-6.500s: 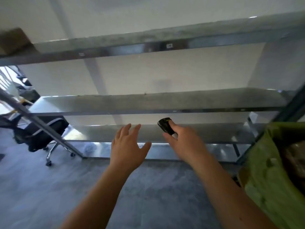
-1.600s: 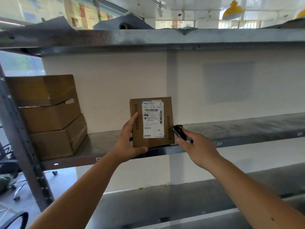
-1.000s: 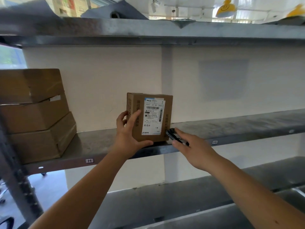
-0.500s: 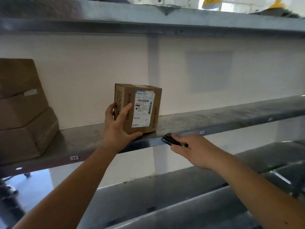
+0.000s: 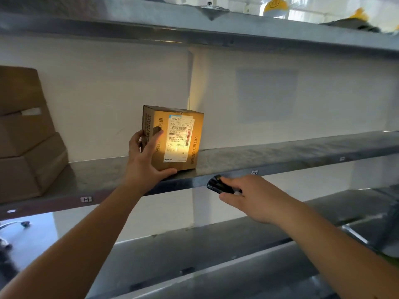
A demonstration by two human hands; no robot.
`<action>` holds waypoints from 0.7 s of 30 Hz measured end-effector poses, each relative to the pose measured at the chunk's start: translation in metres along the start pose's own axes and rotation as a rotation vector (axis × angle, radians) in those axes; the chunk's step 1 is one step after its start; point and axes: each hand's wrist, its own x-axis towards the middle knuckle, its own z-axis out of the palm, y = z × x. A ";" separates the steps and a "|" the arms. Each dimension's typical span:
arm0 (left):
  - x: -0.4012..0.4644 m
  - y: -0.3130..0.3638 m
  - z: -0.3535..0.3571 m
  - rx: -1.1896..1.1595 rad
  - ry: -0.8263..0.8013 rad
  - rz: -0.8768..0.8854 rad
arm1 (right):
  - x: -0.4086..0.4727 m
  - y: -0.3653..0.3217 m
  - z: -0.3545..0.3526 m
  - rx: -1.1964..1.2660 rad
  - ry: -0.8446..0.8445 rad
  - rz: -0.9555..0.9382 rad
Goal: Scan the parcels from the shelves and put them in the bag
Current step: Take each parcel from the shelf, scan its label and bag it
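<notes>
Left hand (image 5: pixel 145 162) gripping parcel (image 5: pixel 174 138) on shelf (image 5: pixel 280 152), right hand (image 5: pixel 254 197) below clutching scanner (image 5: pixel 217 186)

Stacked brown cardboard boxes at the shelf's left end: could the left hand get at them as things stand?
Probably not at once: the left hand grips the small labelled cardboard parcel. Once it lets go, the bare metal shelf leaves the way free to the stacked brown cardboard boxes.

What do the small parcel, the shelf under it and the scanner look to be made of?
Parcel: brown corrugated cardboard, matte, with a white paper label and taped seam. Shelf: sheet metal, probably galvanised steel, dull grey and mottled, with a folded front edge. Scanner: likely black plastic, slightly glossy; mostly hidden by the right hand.
</notes>
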 end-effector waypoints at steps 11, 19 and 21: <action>0.000 -0.002 -0.002 -0.057 -0.005 -0.011 | -0.012 -0.012 0.009 -0.080 -0.007 -0.010; -0.001 0.000 -0.007 -0.057 -0.008 0.056 | -0.013 -0.036 0.023 -0.055 0.074 0.022; -0.001 0.001 -0.009 -0.058 -0.020 0.054 | -0.013 -0.042 0.030 -0.058 0.106 0.022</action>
